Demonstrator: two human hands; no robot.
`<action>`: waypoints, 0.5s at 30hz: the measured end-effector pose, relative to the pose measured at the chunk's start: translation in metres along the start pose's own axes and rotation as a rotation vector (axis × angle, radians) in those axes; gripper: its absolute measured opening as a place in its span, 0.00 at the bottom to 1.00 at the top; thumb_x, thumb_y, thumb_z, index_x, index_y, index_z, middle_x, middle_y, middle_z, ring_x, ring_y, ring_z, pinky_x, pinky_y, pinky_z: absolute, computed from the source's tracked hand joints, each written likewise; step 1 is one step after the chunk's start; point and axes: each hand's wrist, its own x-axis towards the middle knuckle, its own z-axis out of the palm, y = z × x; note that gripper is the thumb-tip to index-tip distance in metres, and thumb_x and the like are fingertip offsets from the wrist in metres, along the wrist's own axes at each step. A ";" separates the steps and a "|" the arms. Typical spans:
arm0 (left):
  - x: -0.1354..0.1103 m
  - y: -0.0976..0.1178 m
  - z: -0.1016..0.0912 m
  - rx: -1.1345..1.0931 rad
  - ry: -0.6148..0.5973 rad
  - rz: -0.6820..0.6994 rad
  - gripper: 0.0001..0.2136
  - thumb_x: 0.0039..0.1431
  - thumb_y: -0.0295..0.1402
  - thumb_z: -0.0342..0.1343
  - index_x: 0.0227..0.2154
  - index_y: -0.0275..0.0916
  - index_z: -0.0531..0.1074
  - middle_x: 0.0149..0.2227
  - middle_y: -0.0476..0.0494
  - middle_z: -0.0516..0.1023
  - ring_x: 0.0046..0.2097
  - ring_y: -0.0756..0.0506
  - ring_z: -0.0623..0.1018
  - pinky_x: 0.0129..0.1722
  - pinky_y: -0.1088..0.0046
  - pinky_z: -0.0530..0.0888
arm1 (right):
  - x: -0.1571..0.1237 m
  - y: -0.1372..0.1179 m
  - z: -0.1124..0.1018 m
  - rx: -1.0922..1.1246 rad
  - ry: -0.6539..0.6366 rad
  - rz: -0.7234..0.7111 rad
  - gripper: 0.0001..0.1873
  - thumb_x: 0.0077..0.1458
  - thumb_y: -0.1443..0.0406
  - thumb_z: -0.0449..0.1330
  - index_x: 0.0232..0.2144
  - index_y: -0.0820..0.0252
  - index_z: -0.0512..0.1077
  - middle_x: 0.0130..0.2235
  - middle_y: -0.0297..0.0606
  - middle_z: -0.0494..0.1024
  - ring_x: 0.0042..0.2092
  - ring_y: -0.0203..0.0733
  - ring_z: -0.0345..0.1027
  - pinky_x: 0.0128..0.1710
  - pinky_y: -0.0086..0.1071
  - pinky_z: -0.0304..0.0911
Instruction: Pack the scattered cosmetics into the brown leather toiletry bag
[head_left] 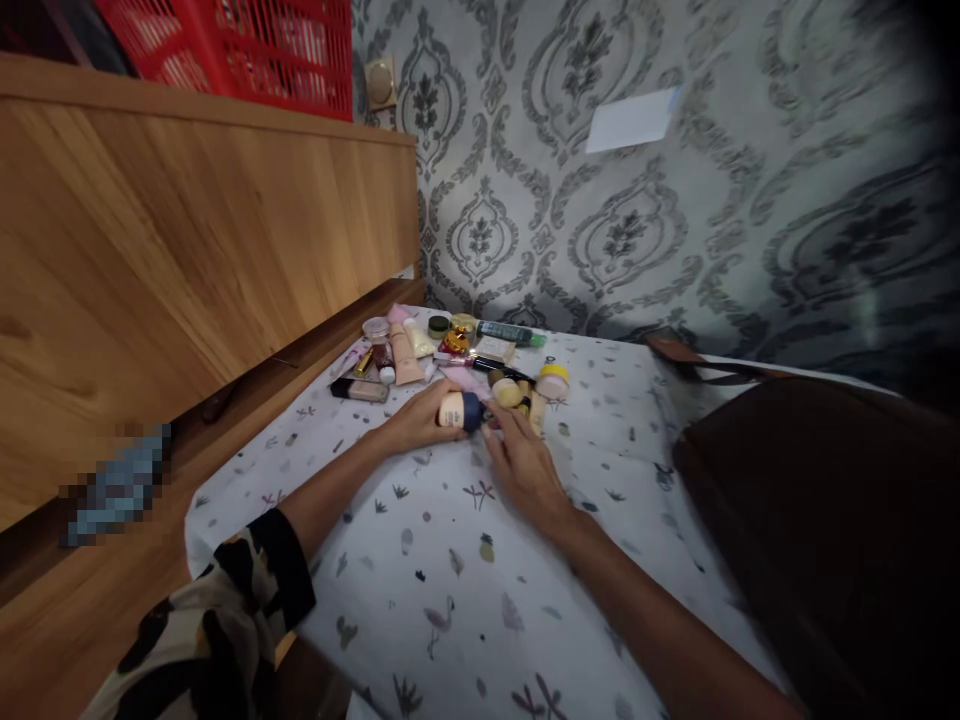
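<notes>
Black-capped bottle (pixel 360 390) is placed near the left edge of the printed cloth (pixel 450 520). Toward the far edge, the left hand (pixel 409 421) is closed around a small bottle (pixel 451 411). Its long axis is aligned left to right, blue cap (pixel 472 411) directed at the nearby right hand (pixel 527 465); those fingers are held narrow beside the cap, but whether it is gripped cannot be told.

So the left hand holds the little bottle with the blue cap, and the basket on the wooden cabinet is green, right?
Not green: the head view shows the basket on the wooden cabinet is red. The left hand does hold the little bottle with the blue cap.
</notes>
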 end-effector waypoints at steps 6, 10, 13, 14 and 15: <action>-0.002 0.008 0.004 -0.256 -0.078 -0.044 0.27 0.50 0.47 0.67 0.47 0.39 0.65 0.40 0.48 0.71 0.39 0.46 0.71 0.37 0.72 0.68 | 0.002 -0.010 -0.003 -0.130 -0.071 0.089 0.29 0.69 0.53 0.43 0.62 0.64 0.64 0.58 0.55 0.72 0.55 0.58 0.71 0.50 0.51 0.72; -0.002 0.010 0.003 -0.272 -0.143 -0.038 0.26 0.51 0.46 0.66 0.47 0.39 0.66 0.40 0.48 0.71 0.39 0.46 0.71 0.37 0.72 0.68 | 0.003 -0.015 -0.006 -0.181 -0.140 0.095 0.30 0.67 0.54 0.46 0.64 0.65 0.60 0.60 0.56 0.70 0.55 0.60 0.71 0.47 0.52 0.73; -0.001 0.010 0.005 -0.126 -0.123 0.023 0.25 0.53 0.44 0.65 0.49 0.38 0.66 0.43 0.45 0.72 0.43 0.43 0.73 0.42 0.68 0.70 | 0.003 -0.015 -0.008 -0.189 -0.154 0.083 0.29 0.66 0.55 0.48 0.64 0.63 0.61 0.60 0.54 0.70 0.55 0.60 0.71 0.47 0.52 0.74; -0.001 0.010 0.007 -0.089 -0.112 0.044 0.25 0.54 0.43 0.64 0.51 0.38 0.66 0.45 0.43 0.73 0.45 0.41 0.73 0.44 0.66 0.70 | 0.004 -0.014 -0.009 -0.187 -0.154 0.077 0.29 0.66 0.56 0.48 0.64 0.62 0.61 0.60 0.54 0.70 0.55 0.60 0.71 0.46 0.51 0.74; 0.000 0.009 0.009 -0.060 -0.100 0.062 0.26 0.54 0.43 0.64 0.53 0.39 0.65 0.47 0.41 0.73 0.47 0.40 0.74 0.47 0.64 0.71 | 0.004 -0.012 -0.009 -0.184 -0.150 0.072 0.28 0.65 0.56 0.49 0.64 0.61 0.60 0.60 0.53 0.70 0.55 0.60 0.71 0.45 0.51 0.74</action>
